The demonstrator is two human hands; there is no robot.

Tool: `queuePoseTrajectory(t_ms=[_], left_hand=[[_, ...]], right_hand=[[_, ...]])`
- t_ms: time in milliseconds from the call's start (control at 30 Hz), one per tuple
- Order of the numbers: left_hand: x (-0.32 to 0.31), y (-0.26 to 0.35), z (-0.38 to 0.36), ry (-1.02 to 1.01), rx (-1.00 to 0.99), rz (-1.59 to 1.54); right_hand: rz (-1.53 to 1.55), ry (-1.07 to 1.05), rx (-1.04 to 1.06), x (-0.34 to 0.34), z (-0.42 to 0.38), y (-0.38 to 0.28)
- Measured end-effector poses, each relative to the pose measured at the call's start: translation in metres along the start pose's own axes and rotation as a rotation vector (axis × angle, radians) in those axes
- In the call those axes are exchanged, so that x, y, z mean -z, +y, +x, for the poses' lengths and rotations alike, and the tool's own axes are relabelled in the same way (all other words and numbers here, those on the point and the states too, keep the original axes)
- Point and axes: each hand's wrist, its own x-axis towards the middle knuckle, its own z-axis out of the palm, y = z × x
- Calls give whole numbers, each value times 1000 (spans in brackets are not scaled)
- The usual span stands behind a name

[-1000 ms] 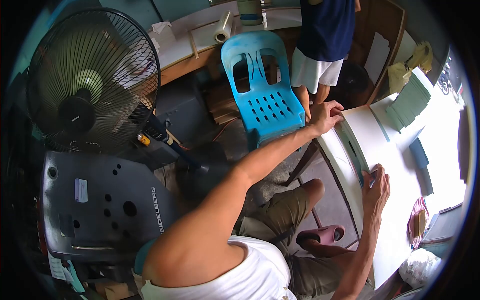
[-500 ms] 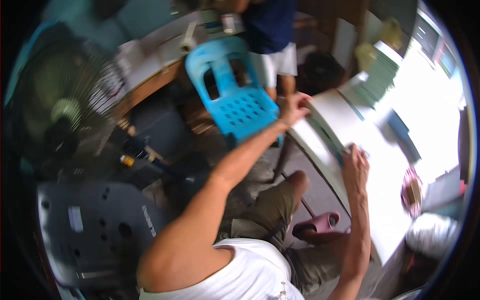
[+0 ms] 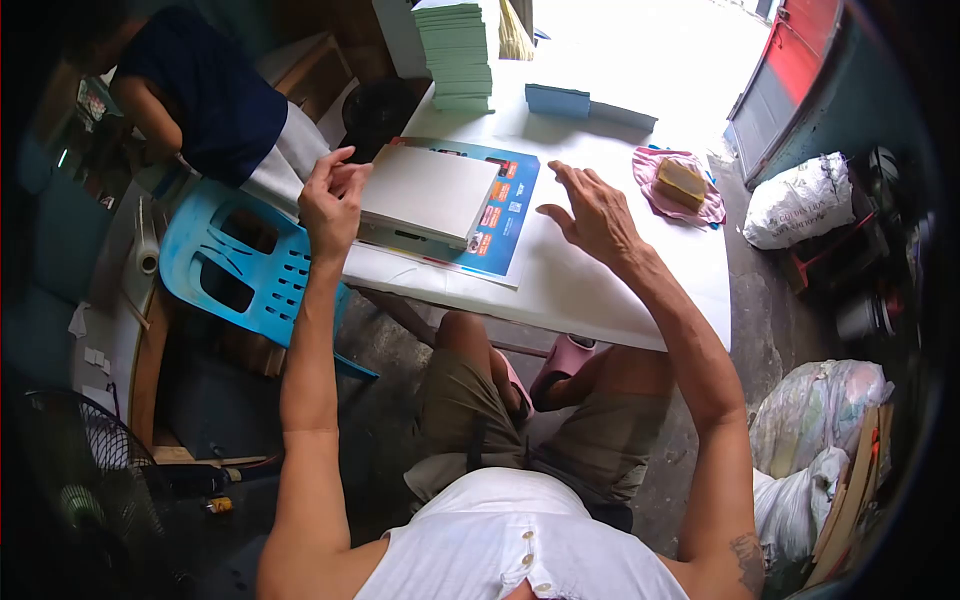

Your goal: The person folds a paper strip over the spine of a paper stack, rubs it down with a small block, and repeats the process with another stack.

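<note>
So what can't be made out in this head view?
- Printed sheet: mostly covered by the white paper stack; its print is too small to read.
- Left hand: whether its fingers touch the stack.
- Far table: washed out by glare.
- Other person: cut off by the edge.

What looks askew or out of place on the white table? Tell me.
The white stack of sheets sits skewed on the blue printed sheet, its left end overhanging the table edge beside the left hand. Nothing looks spilled or damaged.

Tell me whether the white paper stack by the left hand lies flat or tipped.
Flat: the white paper stack rests level on the blue printed sheet, edges squared.
</note>
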Motion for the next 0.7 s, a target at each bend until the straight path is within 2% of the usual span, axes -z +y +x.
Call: queuePoseTrajectory(t_ms=[33, 100, 233, 433, 500, 700], left_hand=[[-14, 15, 9, -114, -41, -77], [-51, 50, 30, -278, -159, 2], [-141, 80, 74, -542, -404, 87], [-285, 114, 118, -651, -712, 276], [-320, 134, 115, -765, -703, 406], [-400, 128, 103, -860, -711, 486]], right_hand=[[-29, 3, -19, 3, -2, 7], [-48, 2, -28, -1, -9, 17], [-39, -9, -49, -9, -14, 15], [-20, 22, -93, -15, -15, 22], [-10, 47, -80, -18, -16, 24], [17, 53, -94, -22, -11, 28]])
